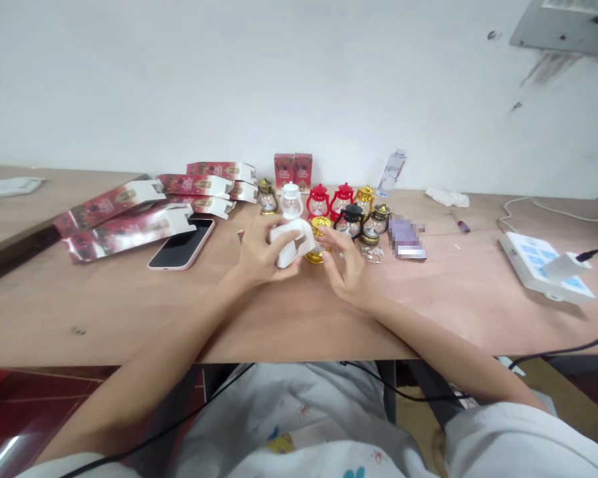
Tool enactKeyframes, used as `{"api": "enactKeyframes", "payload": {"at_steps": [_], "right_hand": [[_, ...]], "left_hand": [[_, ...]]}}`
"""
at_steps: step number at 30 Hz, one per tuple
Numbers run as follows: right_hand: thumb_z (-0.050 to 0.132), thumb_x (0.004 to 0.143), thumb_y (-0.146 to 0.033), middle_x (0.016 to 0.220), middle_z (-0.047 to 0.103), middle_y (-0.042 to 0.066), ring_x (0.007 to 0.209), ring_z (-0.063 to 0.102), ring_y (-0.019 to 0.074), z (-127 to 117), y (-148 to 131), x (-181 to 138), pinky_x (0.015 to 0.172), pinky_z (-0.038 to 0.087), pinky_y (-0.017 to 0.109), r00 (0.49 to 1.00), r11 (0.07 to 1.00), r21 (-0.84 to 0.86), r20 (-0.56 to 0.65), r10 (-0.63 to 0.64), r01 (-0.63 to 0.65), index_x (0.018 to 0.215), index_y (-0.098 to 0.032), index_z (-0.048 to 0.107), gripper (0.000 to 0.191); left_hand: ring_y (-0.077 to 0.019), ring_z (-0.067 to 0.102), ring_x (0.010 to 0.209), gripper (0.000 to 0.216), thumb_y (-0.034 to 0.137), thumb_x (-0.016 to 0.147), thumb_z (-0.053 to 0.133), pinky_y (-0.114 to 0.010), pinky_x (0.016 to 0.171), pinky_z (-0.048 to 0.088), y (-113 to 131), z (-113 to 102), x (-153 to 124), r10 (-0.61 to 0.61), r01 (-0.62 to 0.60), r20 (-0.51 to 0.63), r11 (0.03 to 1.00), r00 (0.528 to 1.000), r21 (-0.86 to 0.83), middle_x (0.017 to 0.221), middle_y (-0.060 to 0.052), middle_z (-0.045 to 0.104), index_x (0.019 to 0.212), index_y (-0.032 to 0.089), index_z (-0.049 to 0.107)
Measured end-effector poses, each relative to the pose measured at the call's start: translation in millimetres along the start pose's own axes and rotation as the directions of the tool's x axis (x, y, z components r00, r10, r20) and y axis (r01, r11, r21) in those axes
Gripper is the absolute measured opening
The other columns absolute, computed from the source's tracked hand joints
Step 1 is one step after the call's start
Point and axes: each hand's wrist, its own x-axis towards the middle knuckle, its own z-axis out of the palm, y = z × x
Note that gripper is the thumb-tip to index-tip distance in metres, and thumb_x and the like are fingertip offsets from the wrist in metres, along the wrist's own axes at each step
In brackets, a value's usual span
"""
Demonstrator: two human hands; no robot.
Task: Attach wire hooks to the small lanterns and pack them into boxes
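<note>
My left hand (259, 252) is closed around a small cardboard box (285, 247). The box's white flaps face me, and its open end points to the right. Just right of it, my right hand (347, 267) has its fingers apart and holds nothing; its fingertips are near the flaps. A gold mini lantern (321, 255) stands behind and between the hands, partly covered by the fingers. Beyond stand a white lantern (292, 201), red lanterns (319, 201), a black lantern (349, 222) and bronze lanterns (375, 226).
Flat, unfolded red boxes (124, 236) lie at the left beside a phone (182, 245). Two upright red boxes (293, 171) and a clear bottle (393, 171) are near the wall. At the right are another phone (407, 240), a tissue (447, 197) and a power strip (533, 255) with cables.
</note>
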Motion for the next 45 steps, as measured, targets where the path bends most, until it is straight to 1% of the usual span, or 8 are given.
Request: {"api": "enactKeyframes", "payload": {"at_steps": [2,6,12,21,27,33,38,45], "right_hand": [[0.036,0.098,-0.029,0.127,0.058,0.01,0.109,0.062,0.0179,-1.4,-0.7,2.8,0.091,0.055,0.038,1.0,0.999,0.025,0.004,0.028,-0.028,0.139,-0.027,0.036,0.042],[0.041,0.096,-0.034,0.122,0.061,0.009,0.118,0.057,0.0194,-3.2,-1.1,9.0,0.1,0.049,0.041,0.991,0.991,0.061,0.072,0.113,-0.117,0.122,-0.026,0.055,0.031],[0.051,0.091,-0.041,0.124,0.059,0.007,0.114,0.059,0.0175,1.0,1.7,8.4,0.094,0.054,0.036,0.948,0.89,0.336,0.183,0.259,-0.308,0.114,-0.026,0.057,0.027],[0.058,0.087,-0.042,0.123,0.058,0.009,0.117,0.058,0.0184,3.5,-1.7,9.4,0.095,0.053,0.038,0.942,0.849,0.413,0.209,0.263,-0.329,0.097,-0.023,0.055,0.021],[0.061,0.085,-0.043,0.116,0.059,0.008,0.112,0.06,0.0183,3.4,-5.0,11.4,0.092,0.055,0.038,0.935,0.84,0.412,0.176,0.308,-0.354,0.092,-0.023,0.055,0.022],[0.064,0.083,-0.041,0.111,0.058,0.006,0.109,0.061,0.0172,5.7,-3.9,10.3,0.091,0.056,0.037,0.946,0.858,0.397,0.144,0.292,-0.325,0.092,-0.023,0.057,0.021],[0.065,0.081,-0.044,0.11,0.057,0.006,0.106,0.061,0.0169,6.8,-4.0,10.3,0.091,0.055,0.037,0.935,0.841,0.409,0.138,0.326,-0.354,0.089,-0.023,0.057,0.024],[0.071,0.077,-0.039,0.105,0.055,0.003,0.097,0.062,0.0158,8.0,-5.3,9.9,0.086,0.055,0.035,0.912,0.754,0.517,0.171,0.373,-0.405,0.087,-0.024,0.058,0.022]], "left_hand": [[-0.0257,0.056,0.095,0.039,0.043,0.074,0.064,-0.042,0.074,0.051,0.6,1.5,-0.1,0.051,-0.052,-0.035,0.998,0.998,-0.026,0.109,-0.011,0.053,0.106,0.023,0.057],[-0.0242,0.057,0.09,0.034,0.04,0.076,0.06,-0.04,0.07,0.052,5.8,3.0,3.9,0.144,-0.152,-0.137,0.987,0.98,-0.049,0.105,-0.012,0.053,0.103,0.021,0.057],[-0.0238,0.06,0.088,0.028,0.03,0.073,0.058,-0.039,0.071,0.051,10.4,1.9,5.1,0.114,-0.12,-0.17,0.992,0.979,-0.025,0.102,-0.011,0.059,0.099,0.021,0.057],[-0.0228,0.06,0.083,0.031,0.031,0.071,0.06,-0.039,0.071,0.05,13.2,3.2,4.2,0.131,-0.14,-0.183,0.989,0.974,-0.04,0.099,-0.009,0.062,0.1,0.023,0.055],[-0.0235,0.062,0.086,0.037,0.042,0.074,0.061,-0.041,0.074,0.048,7.6,8.0,-2.5,0.091,-0.109,-0.161,0.989,0.983,-0.103,0.101,-0.009,0.064,0.104,0.024,0.049],[-0.0231,0.063,0.086,0.042,0.053,0.077,0.059,-0.041,0.074,0.045,6.5,11.8,-4.4,0.141,-0.165,-0.183,0.979,0.973,-0.123,0.103,-0.007,0.065,0.105,0.027,0.045],[-0.023,0.063,0.084,0.042,0.059,0.075,0.059,-0.042,0.074,0.044,7.1,10.6,-5.8,0.12,-0.126,-0.093,0.99,0.988,-0.065,0.099,-0.006,0.066,0.101,0.027,0.047],[-0.0219,0.064,0.087,0.045,0.055,0.076,0.062,-0.038,0.073,0.046,10.6,10.4,-0.4,0.219,-0.238,-0.195,0.968,0.956,-0.082,0.1,-0.006,0.065,0.106,0.027,0.045]]}}
